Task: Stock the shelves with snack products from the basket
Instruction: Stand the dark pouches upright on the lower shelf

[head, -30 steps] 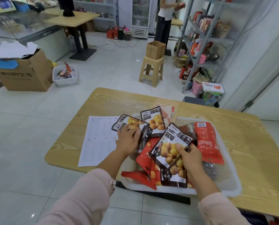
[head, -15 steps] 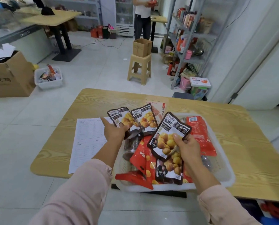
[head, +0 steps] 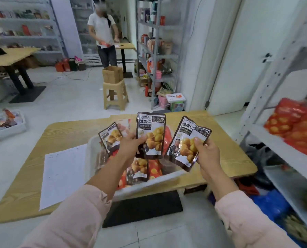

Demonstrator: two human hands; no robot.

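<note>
— What have I got in my hands?
— Your left hand (head: pixel 129 144) is closed round the lower ends of two dark snack packets. The small packet (head: pixel 110 136) fans out to the left. The tall packet (head: pixel 151 133) stands upright with your thumb across its front. Your right hand (head: pixel 205 153) pinches a third packet (head: pixel 186 142) by its lower right edge, thumb on the front, and it tilts to the right.
— And the basket?
— The white basket (head: pixel 91 154) sits on the wooden table (head: pixel 68 135), right under your hands. All three packets are held up above it. Inside lie another dark packet (head: pixel 138 170) and some red packets (head: pixel 155 170), partly hidden by your left forearm.
— Where's the shelf?
— The shelf (head: pixel 274 145) is on your right, beside the table, with blurred red bags (head: pixel 295 122) stacked on it. Your packets are well apart from it. A sheet of paper (head: pixel 63 176) lies on the table just left of the basket. Whether it touches the basket's side, I cannot tell.
</note>
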